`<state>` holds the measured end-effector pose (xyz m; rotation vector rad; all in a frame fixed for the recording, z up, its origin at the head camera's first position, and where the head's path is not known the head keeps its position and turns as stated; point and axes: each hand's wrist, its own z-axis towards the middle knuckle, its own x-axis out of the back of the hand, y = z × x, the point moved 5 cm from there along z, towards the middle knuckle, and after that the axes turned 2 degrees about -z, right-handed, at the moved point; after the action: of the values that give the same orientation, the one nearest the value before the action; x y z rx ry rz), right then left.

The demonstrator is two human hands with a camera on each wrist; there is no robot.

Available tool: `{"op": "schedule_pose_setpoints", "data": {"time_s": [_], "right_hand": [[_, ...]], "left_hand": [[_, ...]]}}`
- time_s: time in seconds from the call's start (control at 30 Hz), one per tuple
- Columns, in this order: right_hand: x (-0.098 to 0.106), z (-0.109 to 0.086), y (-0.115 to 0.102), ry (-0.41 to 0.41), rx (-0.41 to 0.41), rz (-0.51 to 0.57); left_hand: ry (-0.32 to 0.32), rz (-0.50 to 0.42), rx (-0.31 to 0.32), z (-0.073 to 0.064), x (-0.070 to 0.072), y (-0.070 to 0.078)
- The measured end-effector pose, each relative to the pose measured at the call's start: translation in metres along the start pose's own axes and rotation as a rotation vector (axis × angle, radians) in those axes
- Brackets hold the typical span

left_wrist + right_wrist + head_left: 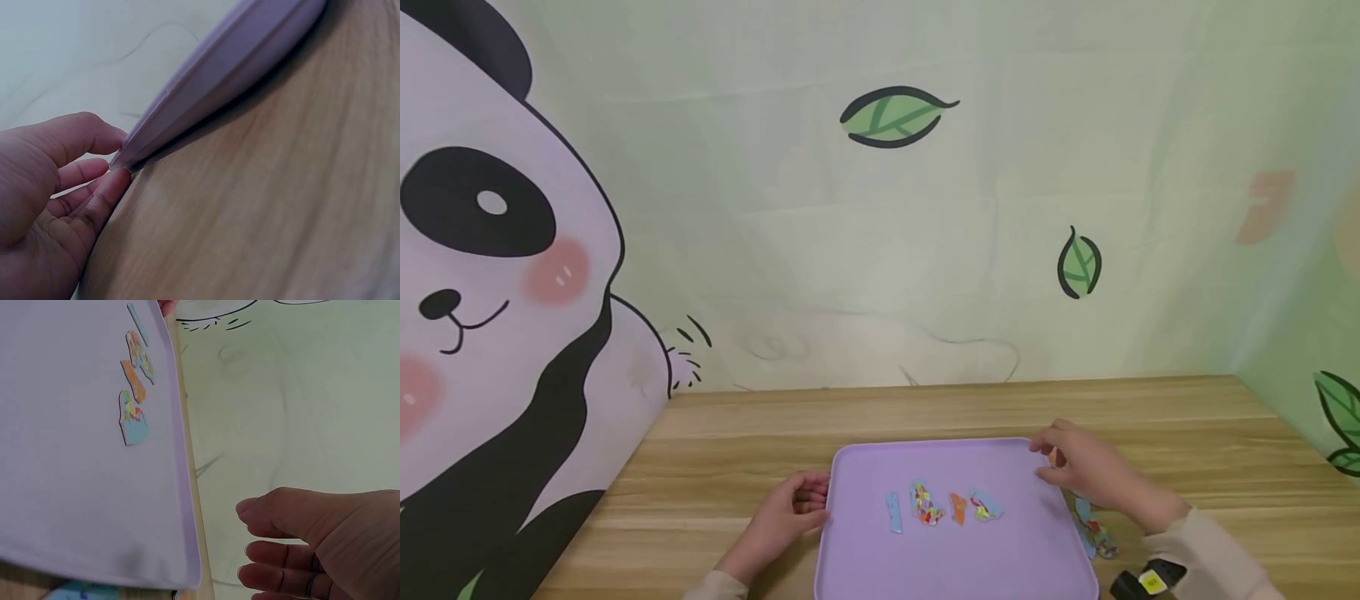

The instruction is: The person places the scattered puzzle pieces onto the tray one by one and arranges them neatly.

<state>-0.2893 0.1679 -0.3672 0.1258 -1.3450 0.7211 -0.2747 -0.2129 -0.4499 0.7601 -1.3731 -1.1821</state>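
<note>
At the left side of the purple tray (955,567), my left hand (790,512) pinches the rim between thumb and fingertips, as the left wrist view shows. My right hand (1090,467) hovers by the far right corner with fingers loosely bent and nothing between them. On the tray lie, in a row, a narrow blue puzzle piece (893,512), a multicoloured piece (925,504), an orange piece (133,381) and a blue piece with coloured patches (133,428). A bit of orange (1054,458) shows behind the right fingers.
Several more colourful pieces (1097,533) lie on the wooden table (760,425) right of the tray, under the right forearm. A black device with a yellow label (1152,581) is by the right sleeve. Behind the table hangs a backdrop with a printed panda (490,275) and leaves.
</note>
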Motion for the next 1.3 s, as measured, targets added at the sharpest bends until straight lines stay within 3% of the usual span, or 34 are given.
{"op": "schedule_pose_setpoints", "data": {"time_s": [0.53,1.3], "right_hand": [[0.000,-0.015,0.025,0.012,0.000,-0.056],[-0.008,-0.024,0.050,-0.062,-0.011,-0.087]], "left_hand": [[-0.006,0.000,0.003,-0.001,0.000,0.000],[-0.005,0.003,0.014,-0.001,0.000,0.002]]}}
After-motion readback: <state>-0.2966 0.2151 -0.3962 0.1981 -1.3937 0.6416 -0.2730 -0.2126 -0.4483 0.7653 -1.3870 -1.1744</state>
